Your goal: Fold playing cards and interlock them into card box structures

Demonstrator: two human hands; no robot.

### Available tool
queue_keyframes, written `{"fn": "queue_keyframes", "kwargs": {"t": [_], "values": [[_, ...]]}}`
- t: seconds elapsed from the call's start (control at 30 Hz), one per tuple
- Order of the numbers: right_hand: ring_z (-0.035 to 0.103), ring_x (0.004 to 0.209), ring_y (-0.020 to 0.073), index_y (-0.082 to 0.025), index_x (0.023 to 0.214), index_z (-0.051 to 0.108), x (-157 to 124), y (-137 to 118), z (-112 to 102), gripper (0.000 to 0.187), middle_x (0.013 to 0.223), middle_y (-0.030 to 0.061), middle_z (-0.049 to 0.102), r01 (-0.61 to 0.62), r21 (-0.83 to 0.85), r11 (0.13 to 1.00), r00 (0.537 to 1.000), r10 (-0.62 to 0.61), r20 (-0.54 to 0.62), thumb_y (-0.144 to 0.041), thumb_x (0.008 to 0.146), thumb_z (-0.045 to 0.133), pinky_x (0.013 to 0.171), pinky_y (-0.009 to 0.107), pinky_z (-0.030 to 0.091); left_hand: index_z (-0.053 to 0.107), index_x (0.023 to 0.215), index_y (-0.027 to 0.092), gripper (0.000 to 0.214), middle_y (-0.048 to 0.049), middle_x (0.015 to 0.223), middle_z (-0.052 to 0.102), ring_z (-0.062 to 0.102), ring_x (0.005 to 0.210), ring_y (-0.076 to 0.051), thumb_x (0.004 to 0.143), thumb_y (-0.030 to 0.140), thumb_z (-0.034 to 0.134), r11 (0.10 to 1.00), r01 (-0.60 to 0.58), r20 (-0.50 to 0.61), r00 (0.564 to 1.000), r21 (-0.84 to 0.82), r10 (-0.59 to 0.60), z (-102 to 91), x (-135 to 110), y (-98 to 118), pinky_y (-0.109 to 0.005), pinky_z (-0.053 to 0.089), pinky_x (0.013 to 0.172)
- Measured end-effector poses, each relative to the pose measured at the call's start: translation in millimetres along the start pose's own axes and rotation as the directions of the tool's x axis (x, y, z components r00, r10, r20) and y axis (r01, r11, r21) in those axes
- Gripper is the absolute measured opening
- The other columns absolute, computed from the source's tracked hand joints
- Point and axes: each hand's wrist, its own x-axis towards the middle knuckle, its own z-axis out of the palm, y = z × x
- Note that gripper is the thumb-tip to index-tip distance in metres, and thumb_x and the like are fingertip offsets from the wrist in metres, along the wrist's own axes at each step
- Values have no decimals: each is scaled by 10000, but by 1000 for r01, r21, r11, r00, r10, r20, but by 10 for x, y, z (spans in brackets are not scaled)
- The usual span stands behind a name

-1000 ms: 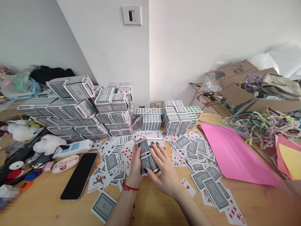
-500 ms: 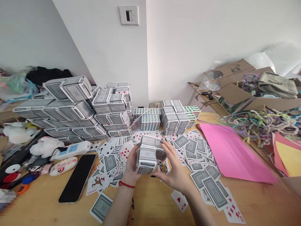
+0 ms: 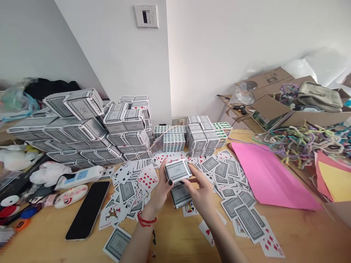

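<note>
My left hand (image 3: 161,190) and my right hand (image 3: 201,191) both grip one deck of playing cards (image 3: 177,170), lifted a little above the wooden table (image 3: 55,244). Its patterned back faces up. A second deck (image 3: 180,194) lies on the table just below it, between my hands. Loose cards (image 3: 230,182) are scattered face up and face down all around. My left wrist wears a red string.
Stacks of wrapped card decks (image 3: 82,128) stand at the back left and more stacks (image 3: 203,137) at the back centre. A black phone (image 3: 88,209) lies left of the cards. Pink paper (image 3: 263,175) lies at right, beside cardboard boxes (image 3: 287,113) and coloured strings (image 3: 301,138).
The block of decks, pressed on the table a second ago, was lifted. Now one deck is raised in both hands and another lies below it.
</note>
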Motion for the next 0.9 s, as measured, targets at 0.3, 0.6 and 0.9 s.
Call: {"fn": "queue_keyframes", "kwargs": {"t": [0.3,0.6,0.9], "values": [[627,793,194,-209,1095,584,23,94,-36,323,942,86,635,-83,174,981,981,50,186,-313,789,573,650,328,559,427,1230,262,603,-68,1313,418,432,1170,-265,703,475,629,981,-78,-138,985,179,104,-131,102,-43,-331,372,953],[474,1153,235,-258,1201,429,106,-64,-91,464,1247,92,493,83,40,996,955,-91,282,-267,769,599,951,449,426,554,1118,231,542,-69,1181,513,487,1046,-252,686,558,590,985,-53,-49,997,161,62,-147,168,26,-289,387,879],[478,1162,178,-255,1125,435,208,-70,-243,336,1236,60,498,-16,137,990,898,-46,437,-229,804,530,959,371,445,581,1025,220,447,-67,1038,557,520,867,-217,717,543,566,981,-57,-9,998,187,59,-171,207,-6,-258,411,728]]}}
